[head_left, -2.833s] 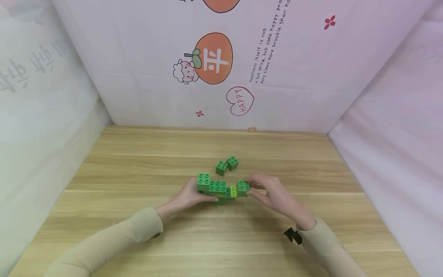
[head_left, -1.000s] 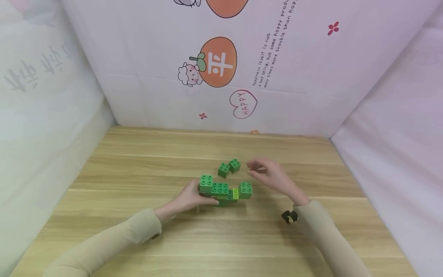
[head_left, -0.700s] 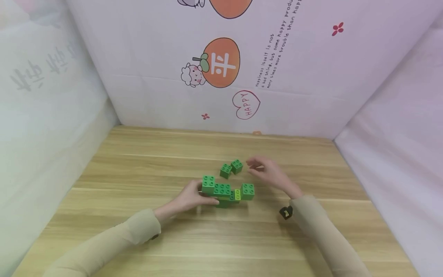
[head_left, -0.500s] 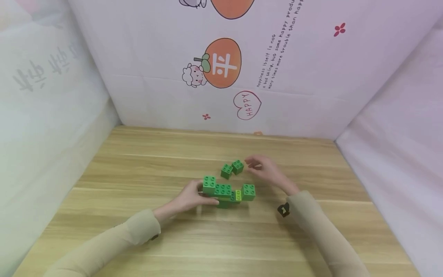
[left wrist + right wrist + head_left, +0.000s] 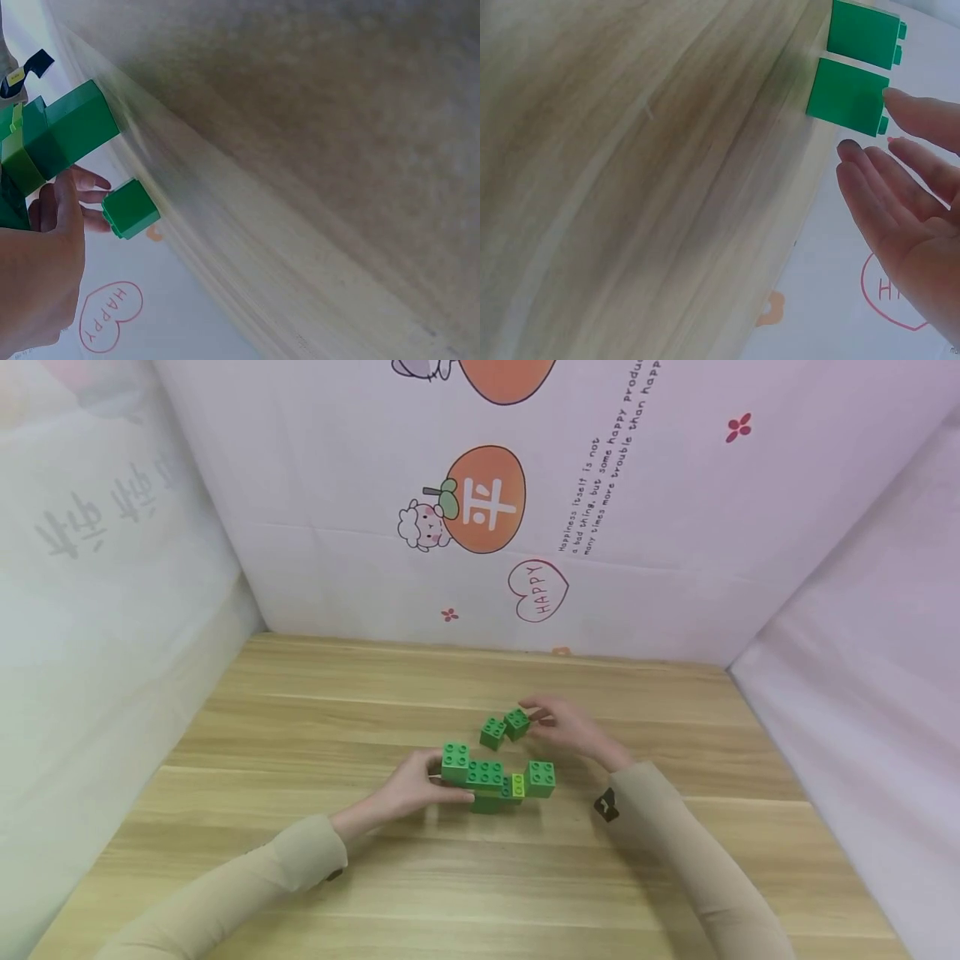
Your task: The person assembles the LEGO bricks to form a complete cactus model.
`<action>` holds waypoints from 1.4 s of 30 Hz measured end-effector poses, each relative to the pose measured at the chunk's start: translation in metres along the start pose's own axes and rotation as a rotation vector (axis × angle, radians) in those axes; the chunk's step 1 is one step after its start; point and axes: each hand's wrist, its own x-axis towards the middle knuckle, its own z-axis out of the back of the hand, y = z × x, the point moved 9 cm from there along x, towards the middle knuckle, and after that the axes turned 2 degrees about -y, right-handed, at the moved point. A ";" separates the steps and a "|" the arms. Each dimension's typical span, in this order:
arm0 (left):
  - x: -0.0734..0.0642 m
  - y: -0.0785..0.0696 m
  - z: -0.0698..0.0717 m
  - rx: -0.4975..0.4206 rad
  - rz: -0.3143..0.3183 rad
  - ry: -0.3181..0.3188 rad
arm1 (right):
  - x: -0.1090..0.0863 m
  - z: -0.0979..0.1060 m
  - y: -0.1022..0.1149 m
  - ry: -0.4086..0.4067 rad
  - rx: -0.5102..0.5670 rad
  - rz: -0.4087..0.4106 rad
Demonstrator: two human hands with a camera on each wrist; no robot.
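My left hand grips the left part of a toy-brick build made of green and lime bricks. In the head view, the build has a square green brick at its left end, a longer green brick, a lime brick and another square green brick at its right end. Behind it lie two loose green bricks, a left one and a right one. My right hand is beside the right loose brick, fingers spread and relaxed; the right wrist view shows its fingertips close to that brick.
The wooden table is bounded by a printed white cloth at the back and white cloth walls on the left and right. Dark bands show at both sleeve cuffs.
My right hand has let go of the square brick at the build's right end and moved back and left to the loose bricks. My left hand still holds the build.
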 end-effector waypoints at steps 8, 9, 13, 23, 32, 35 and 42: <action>-0.001 0.000 0.001 -0.010 0.014 -0.016 | 0.001 -0.003 0.001 -0.001 -0.035 -0.005; -0.001 0.000 0.001 -0.011 0.016 -0.018 | 0.001 -0.003 0.000 -0.005 -0.030 -0.011; -0.002 -0.001 0.002 -0.007 0.021 -0.022 | 0.000 -0.003 -0.002 -0.015 -0.013 -0.038; -0.003 -0.001 0.003 0.000 0.025 -0.024 | -0.006 0.000 -0.007 -0.047 -0.024 -0.078; -0.002 -0.001 0.003 -0.021 0.017 -0.018 | -0.017 0.012 -0.003 -0.088 -0.010 -0.054; -0.001 0.000 0.003 -0.027 0.010 -0.016 | -0.022 0.017 0.002 -0.100 0.008 -0.051; -0.002 -0.001 0.003 -0.014 -0.010 -0.014 | -0.032 0.030 0.026 -0.145 0.006 0.022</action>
